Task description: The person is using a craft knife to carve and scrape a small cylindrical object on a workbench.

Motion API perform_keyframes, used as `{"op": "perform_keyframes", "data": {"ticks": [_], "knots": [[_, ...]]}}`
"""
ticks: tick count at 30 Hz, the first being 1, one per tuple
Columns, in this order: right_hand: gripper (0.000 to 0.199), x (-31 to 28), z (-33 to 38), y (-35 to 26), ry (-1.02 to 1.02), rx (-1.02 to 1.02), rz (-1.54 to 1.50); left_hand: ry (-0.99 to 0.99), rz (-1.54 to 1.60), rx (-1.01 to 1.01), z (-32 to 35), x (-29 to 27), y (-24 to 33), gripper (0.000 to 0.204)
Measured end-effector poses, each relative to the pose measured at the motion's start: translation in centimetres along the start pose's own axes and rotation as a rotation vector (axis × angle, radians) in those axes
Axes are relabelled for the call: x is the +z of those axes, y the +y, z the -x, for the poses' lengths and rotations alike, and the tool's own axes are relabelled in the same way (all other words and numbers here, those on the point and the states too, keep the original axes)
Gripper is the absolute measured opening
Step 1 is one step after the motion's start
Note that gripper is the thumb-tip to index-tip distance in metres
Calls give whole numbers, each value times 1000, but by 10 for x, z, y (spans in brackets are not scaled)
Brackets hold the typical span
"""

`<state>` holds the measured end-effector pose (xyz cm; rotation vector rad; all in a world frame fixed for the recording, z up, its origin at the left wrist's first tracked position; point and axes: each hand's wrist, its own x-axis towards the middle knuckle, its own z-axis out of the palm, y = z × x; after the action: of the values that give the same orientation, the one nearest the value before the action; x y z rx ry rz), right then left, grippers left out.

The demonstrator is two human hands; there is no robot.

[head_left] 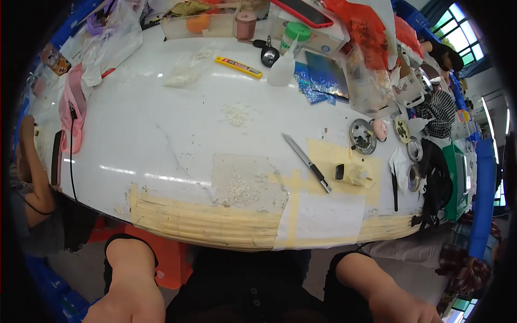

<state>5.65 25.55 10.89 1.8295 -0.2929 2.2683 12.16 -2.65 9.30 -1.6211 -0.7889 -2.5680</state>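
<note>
Both my hands hang below the table's near edge, at the bottom of the head view. My left hand [126, 304] shows only its back and wrist; its fingers are cut off by the frame. Of my right hand [401, 304] the back and some knuckles show, and its fingertips are out of sight. On the table lie a utility knife [307, 163], a heap of small white pieces [241, 190] on a clear sheet, and a second white heap [235, 114] farther off. A tape-wrapped piece [353, 173] rests on yellow masking tape right of the knife.
Small round metal dishes [362, 136] and a black stick [395, 192] lie at the right. Farther back are a yellow packet [238, 67], a white squeeze bottle [282, 69], a green-lidded jar [296, 36] and a red-cased phone [304, 12]. Another person's arm [33, 156] is at the left.
</note>
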Motion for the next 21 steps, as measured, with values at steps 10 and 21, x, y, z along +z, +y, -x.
{"op": "perform_keyframes", "data": {"ticks": [10,21], "knots": [[17,-66,46,12,-238,1176,1357,-224,-752,-905,1,-78,-11,8],[39,-90,83,59,-1106,1101,1968,179,-1348,-792,-25,-130,-29,3]]}}
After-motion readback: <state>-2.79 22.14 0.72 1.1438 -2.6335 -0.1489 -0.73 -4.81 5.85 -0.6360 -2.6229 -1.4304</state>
